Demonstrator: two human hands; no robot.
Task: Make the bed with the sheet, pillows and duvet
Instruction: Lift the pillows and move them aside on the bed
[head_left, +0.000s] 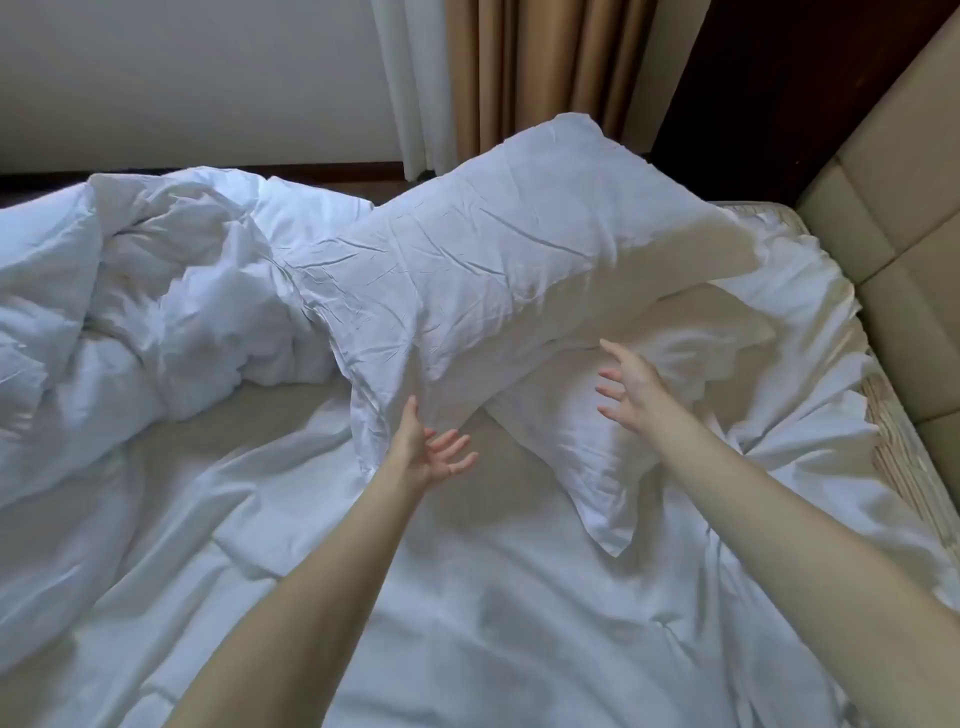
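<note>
A large white pillow (488, 270) hangs tilted above the bed, its near corner just beyond my left hand (431, 447). That hand is open with fingers spread, close to the pillow's lower edge but not gripping it. My right hand (628, 389) is open too, hovering over a second white pillow (597, 431) that lies flat on the wrinkled white sheet (493, 597). A crumpled white duvet (145, 312) is heaped at the left side of the bed.
A beige padded headboard (893, 260) runs along the right. The mattress edge (904, 457) shows bare where the sheet has pulled away. Tan curtains (545, 67) and a white wall (182, 78) stand beyond the bed's far side.
</note>
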